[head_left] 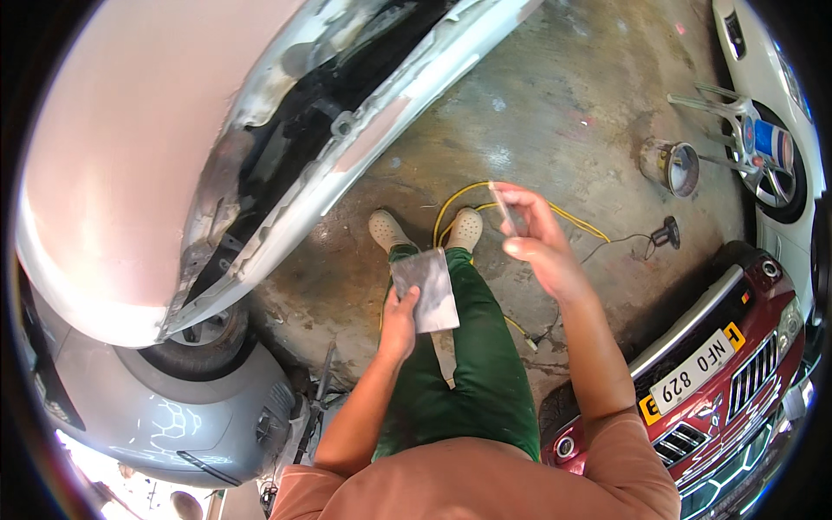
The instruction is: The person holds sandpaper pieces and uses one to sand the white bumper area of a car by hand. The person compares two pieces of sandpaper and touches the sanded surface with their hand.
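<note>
My left hand is closed on the edge of a flat, grey rectangular board, whose lower part looks whitish. It is held over my legs. Off to the right, my right hand is raised and pinches a thin flat spreader, seen almost edge-on and partly covered by the fingers. The spreader and board are well apart. Ahead on the left stands a car body with dull, pinkish patches and an open gap along its edge. Neither hand touches it.
A yellow cable loops around my feet. To the right are a dirty bucket, a white stool bearing a blue can, and a dark power tool. Maroon, white and grey cars stand around.
</note>
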Available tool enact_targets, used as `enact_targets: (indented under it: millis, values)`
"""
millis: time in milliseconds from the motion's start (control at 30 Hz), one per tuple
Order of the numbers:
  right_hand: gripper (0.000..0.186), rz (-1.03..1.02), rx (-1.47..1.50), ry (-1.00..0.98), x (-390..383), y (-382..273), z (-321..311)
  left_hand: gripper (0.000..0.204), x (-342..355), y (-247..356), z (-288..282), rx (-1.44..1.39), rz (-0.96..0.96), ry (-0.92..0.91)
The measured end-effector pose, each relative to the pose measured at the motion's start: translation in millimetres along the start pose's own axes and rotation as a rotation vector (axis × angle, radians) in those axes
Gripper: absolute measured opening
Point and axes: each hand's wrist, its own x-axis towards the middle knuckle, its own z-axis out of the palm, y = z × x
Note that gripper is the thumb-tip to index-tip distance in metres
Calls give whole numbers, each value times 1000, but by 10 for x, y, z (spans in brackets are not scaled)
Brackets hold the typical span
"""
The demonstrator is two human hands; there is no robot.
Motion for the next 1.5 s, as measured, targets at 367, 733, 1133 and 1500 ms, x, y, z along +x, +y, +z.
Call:
enact_targets:
  millis: [367,733,1133,1500]
  values:
    - [57,-750,-1356,15,1224,212,581,44,-69,-905,-1027,-202,-403,107]
    - [55,-796,-1421,4,1406,202,634,42,-108,-719,-927,-203,-428,162]
    - [51,-799,-1403,49,1471,168,519,71,-99,-758,-1012,-221,-439,136]
    - [53,-776,-1428,32,1429,139,456,47,-68,-819,-1050,-213,-417,105]
